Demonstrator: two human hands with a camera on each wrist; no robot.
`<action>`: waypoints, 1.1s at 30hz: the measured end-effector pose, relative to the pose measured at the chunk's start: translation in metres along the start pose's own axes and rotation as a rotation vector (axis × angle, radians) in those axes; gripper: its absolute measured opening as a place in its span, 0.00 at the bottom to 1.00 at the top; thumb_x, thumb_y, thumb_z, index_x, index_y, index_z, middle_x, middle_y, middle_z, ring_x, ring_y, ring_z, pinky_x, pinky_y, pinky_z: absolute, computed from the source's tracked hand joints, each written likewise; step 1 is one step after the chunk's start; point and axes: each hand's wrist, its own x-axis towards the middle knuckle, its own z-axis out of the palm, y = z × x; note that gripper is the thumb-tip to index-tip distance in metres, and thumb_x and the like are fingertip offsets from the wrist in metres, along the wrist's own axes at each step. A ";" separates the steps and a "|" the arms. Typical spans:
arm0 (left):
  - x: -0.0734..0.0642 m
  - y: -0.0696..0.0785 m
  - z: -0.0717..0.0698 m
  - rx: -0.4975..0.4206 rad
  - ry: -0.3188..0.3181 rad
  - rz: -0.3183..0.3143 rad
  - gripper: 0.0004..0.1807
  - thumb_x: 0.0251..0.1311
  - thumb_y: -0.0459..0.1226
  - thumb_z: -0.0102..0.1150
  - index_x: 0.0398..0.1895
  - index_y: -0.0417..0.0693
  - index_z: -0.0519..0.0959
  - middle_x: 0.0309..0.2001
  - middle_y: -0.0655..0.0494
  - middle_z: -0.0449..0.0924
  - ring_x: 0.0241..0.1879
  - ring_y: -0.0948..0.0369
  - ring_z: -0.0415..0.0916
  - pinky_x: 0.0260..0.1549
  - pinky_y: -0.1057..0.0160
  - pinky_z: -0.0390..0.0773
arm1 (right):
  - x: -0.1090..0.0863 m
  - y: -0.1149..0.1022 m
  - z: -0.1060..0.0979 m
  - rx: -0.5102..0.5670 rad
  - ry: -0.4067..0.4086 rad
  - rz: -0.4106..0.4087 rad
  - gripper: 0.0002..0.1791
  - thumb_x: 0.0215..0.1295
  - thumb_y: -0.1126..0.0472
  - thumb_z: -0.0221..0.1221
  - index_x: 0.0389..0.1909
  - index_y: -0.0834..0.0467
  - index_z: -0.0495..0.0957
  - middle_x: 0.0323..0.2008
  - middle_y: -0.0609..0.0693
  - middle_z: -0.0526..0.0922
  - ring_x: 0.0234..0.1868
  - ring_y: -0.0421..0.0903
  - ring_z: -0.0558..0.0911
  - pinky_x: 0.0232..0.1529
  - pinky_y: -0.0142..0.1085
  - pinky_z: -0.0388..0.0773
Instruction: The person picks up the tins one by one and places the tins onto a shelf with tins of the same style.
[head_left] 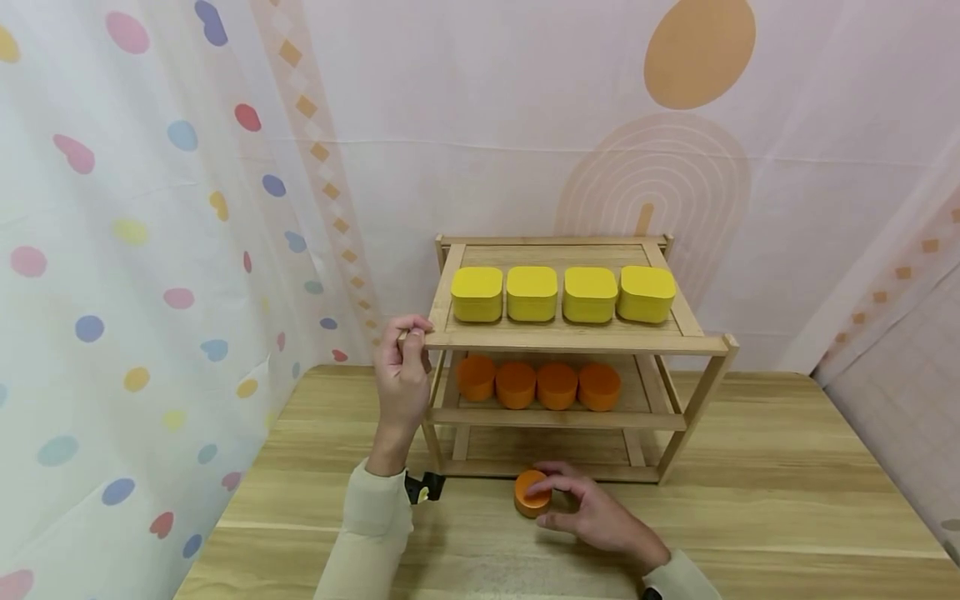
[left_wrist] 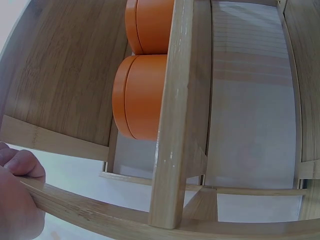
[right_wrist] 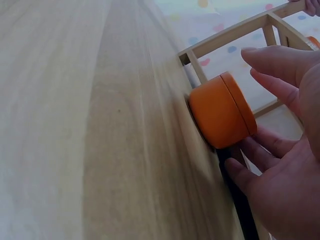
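My left hand (head_left: 403, 371) grips the upper left front corner of a three-tier wooden shelf rack (head_left: 570, 342), with fingers curled round the frame. One round orange tin (head_left: 529, 500) sits on the table just before the rack's bottom tier. Around its right side, my right hand (head_left: 596, 512) has its fingers spread. In the right wrist view, lower fingertips (right_wrist: 237, 170) are at the edge of the tin (right_wrist: 220, 112), while the thumb and index finger stand apart from it. A row of several orange tins (head_left: 516, 385) fills part of the middle tier.
Several yellow square boxes (head_left: 532, 294) stand in a row on the top tier. Wooden table surface (head_left: 780, 467) extends on both sides of the rack. A patterned curtain (head_left: 480, 167) hangs behind and to the left.
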 end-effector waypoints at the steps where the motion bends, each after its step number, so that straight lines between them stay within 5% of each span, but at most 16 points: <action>1: 0.000 0.000 0.000 -0.002 0.000 0.000 0.12 0.73 0.31 0.40 0.39 0.31 0.73 0.17 0.61 0.57 0.14 0.64 0.56 0.15 0.70 0.60 | 0.001 0.000 0.000 0.002 0.000 -0.004 0.19 0.64 0.54 0.65 0.55 0.50 0.80 0.71 0.60 0.63 0.69 0.62 0.64 0.65 0.39 0.65; 15: -0.001 0.001 0.000 -0.012 -0.004 -0.019 0.12 0.73 0.31 0.40 0.39 0.31 0.73 0.17 0.61 0.57 0.14 0.65 0.55 0.14 0.70 0.59 | 0.006 0.008 0.001 0.078 -0.030 0.038 0.19 0.64 0.55 0.65 0.55 0.52 0.81 0.71 0.56 0.65 0.70 0.59 0.64 0.65 0.31 0.63; 25: -0.001 0.002 0.000 -0.011 0.003 0.001 0.11 0.72 0.30 0.40 0.39 0.31 0.73 0.17 0.61 0.58 0.15 0.65 0.56 0.15 0.70 0.60 | 0.004 0.018 0.002 0.120 0.008 -0.030 0.14 0.64 0.61 0.65 0.50 0.55 0.83 0.68 0.60 0.69 0.66 0.40 0.69 0.64 0.28 0.63; 33: 0.000 0.001 0.000 -0.017 -0.007 0.009 0.11 0.72 0.30 0.40 0.39 0.30 0.73 0.17 0.61 0.58 0.14 0.65 0.55 0.14 0.69 0.58 | 0.004 0.020 0.001 0.135 -0.014 -0.036 0.14 0.64 0.62 0.65 0.50 0.56 0.83 0.68 0.60 0.68 0.68 0.49 0.69 0.64 0.29 0.64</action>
